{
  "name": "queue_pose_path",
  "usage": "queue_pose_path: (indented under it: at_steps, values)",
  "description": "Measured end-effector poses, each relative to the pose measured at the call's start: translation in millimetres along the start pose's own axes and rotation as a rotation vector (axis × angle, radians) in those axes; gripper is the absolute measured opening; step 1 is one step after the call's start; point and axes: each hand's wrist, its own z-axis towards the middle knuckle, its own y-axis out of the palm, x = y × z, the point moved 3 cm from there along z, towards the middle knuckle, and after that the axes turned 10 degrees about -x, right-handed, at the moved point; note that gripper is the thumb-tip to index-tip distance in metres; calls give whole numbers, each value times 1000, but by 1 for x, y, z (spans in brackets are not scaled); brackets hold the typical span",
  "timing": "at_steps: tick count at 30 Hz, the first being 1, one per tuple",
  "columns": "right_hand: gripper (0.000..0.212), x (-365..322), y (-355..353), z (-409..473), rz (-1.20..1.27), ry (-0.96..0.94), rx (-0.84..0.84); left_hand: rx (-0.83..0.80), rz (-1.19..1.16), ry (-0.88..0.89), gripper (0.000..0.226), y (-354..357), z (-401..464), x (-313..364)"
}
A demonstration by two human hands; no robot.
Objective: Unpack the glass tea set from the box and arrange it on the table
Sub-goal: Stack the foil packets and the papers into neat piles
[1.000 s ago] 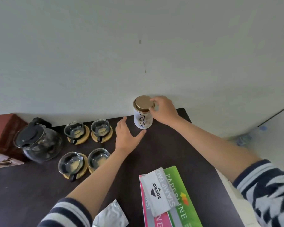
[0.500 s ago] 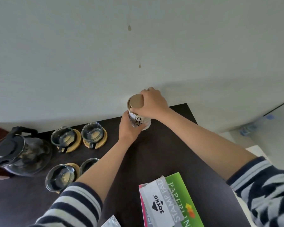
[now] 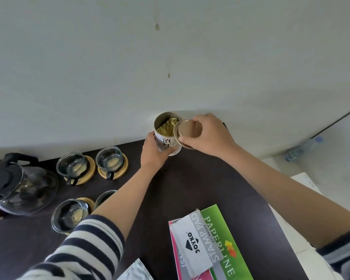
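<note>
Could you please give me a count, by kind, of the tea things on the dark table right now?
Glass teapot: 1
Glass cups: 4
Wooden coasters in view: 3; any under the fourth cup is hidden by the arm
Tea tin: 1
Tin lid: 1
Total: 10

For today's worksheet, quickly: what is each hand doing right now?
Left hand: grips the tea tin.
Right hand: holds the gold lid, off the tin.

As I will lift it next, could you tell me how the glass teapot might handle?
The glass teapot looks fragile and probably slippery on its round walls. It seems empty, so likely light. Its black handle probably offers the safest grip.
</note>
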Motion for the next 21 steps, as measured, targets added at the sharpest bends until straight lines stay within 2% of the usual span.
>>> queue_pose_path:
  at_steps: [6, 9, 21]
  values:
    - [73, 38, 47, -47, -112, 99, -146, -1, 31, 25, 86, 0, 2, -1]
    - [72, 45, 74, -57, -161, 114, -205, -3, 41, 23, 87, 0, 3, -1]
    - [72, 35, 131, -52, -306, 25, -215, 4, 48, 35, 84, 2, 5, -3]
